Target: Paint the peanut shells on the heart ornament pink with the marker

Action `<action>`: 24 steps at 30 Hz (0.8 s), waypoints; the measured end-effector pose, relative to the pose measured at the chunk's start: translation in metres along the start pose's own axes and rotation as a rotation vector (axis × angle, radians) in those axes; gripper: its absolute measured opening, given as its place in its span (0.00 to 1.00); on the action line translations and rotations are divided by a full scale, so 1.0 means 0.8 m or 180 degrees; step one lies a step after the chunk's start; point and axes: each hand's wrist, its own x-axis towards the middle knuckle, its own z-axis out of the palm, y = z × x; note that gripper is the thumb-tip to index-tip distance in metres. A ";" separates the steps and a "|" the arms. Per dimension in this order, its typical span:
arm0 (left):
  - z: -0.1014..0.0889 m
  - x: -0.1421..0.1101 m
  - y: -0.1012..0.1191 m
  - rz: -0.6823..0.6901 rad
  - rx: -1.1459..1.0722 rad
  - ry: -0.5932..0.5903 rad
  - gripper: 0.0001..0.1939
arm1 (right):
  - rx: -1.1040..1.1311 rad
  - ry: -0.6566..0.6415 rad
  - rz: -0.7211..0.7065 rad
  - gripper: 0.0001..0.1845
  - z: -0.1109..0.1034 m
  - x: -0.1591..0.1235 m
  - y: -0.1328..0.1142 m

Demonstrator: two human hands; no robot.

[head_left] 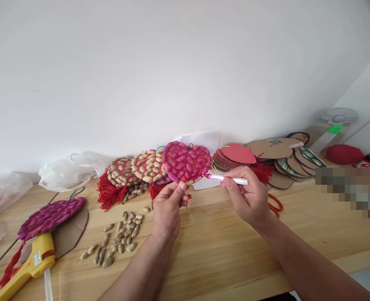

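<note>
A heart-shaped peanut craft (187,162), mostly coloured magenta over a red base, is held up by its lower edge in my left hand (169,209). Between thumb and fingers, my right hand (248,194) grips a white marker (228,179) with a pink tip. That tip meets the heart's lower right edge, where a few peanuts still show tan. Just left of the heart are two uncoloured peanut crafts (149,166) with red tassels (113,191). Loose peanuts (125,234) lie on the table left of my forearm.
A yellow glue gun (37,259) and a magenta peanut craft (51,215) lie at the left, near plastic bags (67,171). Red cut-outs (236,154) and cardboard pieces (266,149) are stacked along the wall. A small fan (338,117) stands at the right.
</note>
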 end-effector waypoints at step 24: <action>0.005 -0.008 0.005 -0.0135 -0.0194 -0.0040 0.21 | -0.0064 -0.0124 -0.0788 0.10 0.006 -0.003 -0.009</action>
